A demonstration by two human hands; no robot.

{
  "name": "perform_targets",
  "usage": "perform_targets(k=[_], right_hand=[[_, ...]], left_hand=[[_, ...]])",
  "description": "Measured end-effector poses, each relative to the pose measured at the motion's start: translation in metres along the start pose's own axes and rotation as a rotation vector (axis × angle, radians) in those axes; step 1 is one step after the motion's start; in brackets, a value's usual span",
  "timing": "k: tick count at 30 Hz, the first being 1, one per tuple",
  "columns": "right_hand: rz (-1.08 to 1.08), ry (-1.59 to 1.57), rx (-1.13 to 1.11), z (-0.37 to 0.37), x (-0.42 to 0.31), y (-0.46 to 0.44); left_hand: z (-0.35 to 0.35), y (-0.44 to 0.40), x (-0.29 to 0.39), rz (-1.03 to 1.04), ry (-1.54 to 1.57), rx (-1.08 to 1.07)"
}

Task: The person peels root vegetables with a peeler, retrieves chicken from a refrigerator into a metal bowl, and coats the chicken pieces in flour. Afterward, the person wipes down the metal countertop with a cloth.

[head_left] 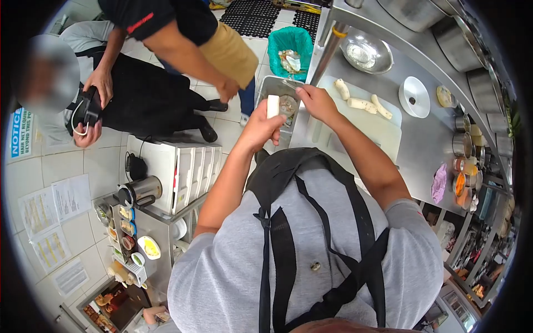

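My left hand [261, 126] is wrapped round a pale, peeled piece that looks like plantain [273, 106], its cut end upward. My right hand [318, 102] is closed on a thin tool with a metal blade, apparently a small knife [290, 84], pointing left. Both hands are over a grey plastic bin [272, 86] at the counter's edge; scraps and a clear round container show in it. Right of my right hand, several peeled pieces [362, 105], some dark-speckled, lie on a white cutting board [383, 133].
A bin with a green liner [290, 53] stands beyond the grey one. On the steel counter [413, 161] are a metal bowl [366, 51], a white bowl [414, 97] and a purple cloth [439, 183]. Two people stand at left, one holding a black device [87, 107].
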State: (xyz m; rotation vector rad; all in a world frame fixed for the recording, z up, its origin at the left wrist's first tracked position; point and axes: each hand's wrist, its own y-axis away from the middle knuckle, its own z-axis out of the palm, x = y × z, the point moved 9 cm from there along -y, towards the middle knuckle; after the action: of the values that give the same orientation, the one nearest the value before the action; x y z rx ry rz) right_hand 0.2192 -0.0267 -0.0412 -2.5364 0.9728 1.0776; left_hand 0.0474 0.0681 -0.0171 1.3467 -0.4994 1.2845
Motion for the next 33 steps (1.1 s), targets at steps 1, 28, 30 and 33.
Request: perform_targets(k=[1,28,30,33], right_hand=[[0.018,-0.050,-0.024,0.002,0.004,-0.001],[0.220,-0.013,0.152,-0.007,-0.007,0.081],[0.289,-0.119,0.165,-0.014,0.003,0.107],[0.306,0.008,0.368,-0.035,0.023,0.164]], left_hand=[[-0.004,0.002,0.008,0.044,-0.184,0.067],[-0.037,-0.037,-0.044,0.075,-0.017,-0.028],[-0.026,-0.040,-0.052,-0.031,0.241,-0.154],[-0.007,-0.035,-0.064,-0.161,0.389,-0.321]])
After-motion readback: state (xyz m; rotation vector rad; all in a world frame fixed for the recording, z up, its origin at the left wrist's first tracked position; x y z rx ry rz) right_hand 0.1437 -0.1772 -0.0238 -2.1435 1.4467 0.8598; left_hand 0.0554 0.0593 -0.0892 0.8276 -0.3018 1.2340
